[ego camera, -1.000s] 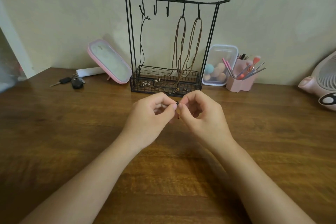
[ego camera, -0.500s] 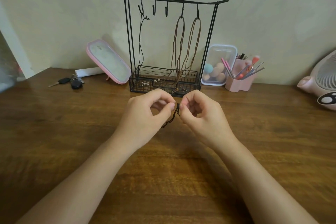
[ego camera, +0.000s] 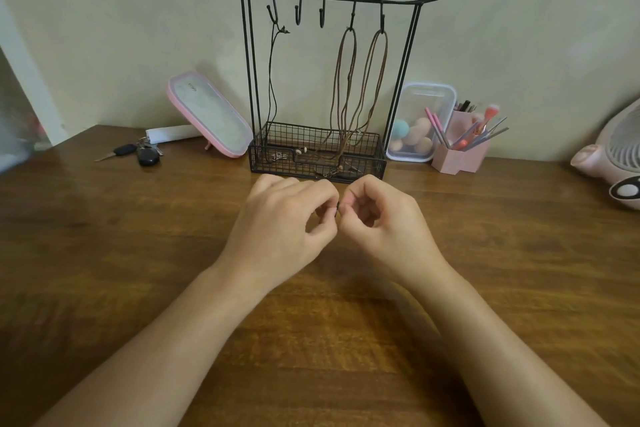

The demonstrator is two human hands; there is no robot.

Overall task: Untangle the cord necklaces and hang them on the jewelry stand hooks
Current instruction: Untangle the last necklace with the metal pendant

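Looking down from the head view, both hands meet above the wooden table (ego camera: 104, 236), just in front of the jewelry stand (ego camera: 250, 80). The left hand (ego camera: 284, 218) has its fingers curled, its fingertips pinching a dark cord (ego camera: 337, 210). The right hand (ego camera: 384, 218), curled the same way, pinches the same cord from the other side, so the fingertips nearly touch. Only a sliver of that cord shows between them.

The stand's top bar carries 5 hooks (ego camera: 322, 15). A black cord necklace (ego camera: 272, 87) hangs from the leftmost hook, and 2 brown cord necklaces (ego camera: 349, 80) hang from the 2 rightmost, trailing into the wire basket (ego camera: 277, 146) at the base.

A pink mirror (ego camera: 211, 114) and keys (ego camera: 138, 152) lie left of the stand. A clear container (ego camera: 420, 104) and a pink brush holder (ego camera: 457, 159) stand to its right.
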